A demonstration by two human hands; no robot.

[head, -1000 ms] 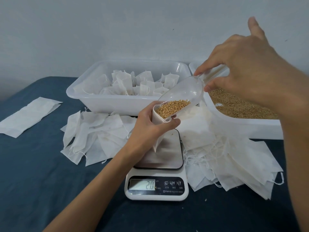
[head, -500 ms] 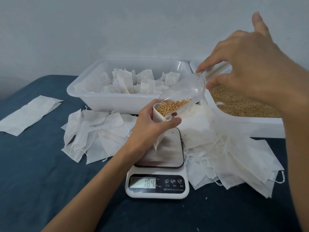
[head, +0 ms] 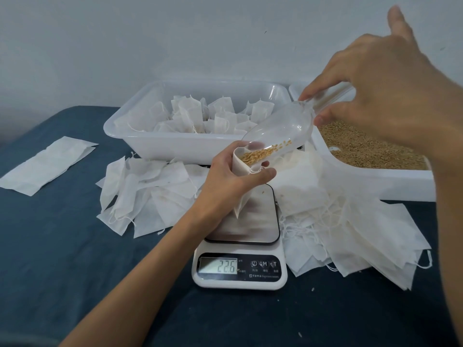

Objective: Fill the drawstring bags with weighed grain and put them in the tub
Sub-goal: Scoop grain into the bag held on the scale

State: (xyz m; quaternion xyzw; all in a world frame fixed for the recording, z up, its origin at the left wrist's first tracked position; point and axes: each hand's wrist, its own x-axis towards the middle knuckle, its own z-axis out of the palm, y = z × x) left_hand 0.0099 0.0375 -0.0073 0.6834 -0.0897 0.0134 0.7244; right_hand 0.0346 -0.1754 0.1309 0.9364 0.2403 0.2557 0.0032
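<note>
The left hand (head: 226, 176) curls its fingers and thumb round the mouth of a white drawstring bag (head: 241, 179), whose limp lower end hangs to the steel platter of the scale (head: 240, 246); the display reads 22.6. The right hand (head: 375, 88) pinches the clear scoop (head: 280, 131) by its handle, tilted, tan grain (head: 260, 154) sliding in. At 11 o'clock the tub (head: 175, 146) holds filled bags; at 2 o'clock, the grain tray (head: 375, 181).

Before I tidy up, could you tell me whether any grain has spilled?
Yes: a few stray grains lie on the scale platform beside the bag, and one or two specks on the cloth right of the scale.
</note>
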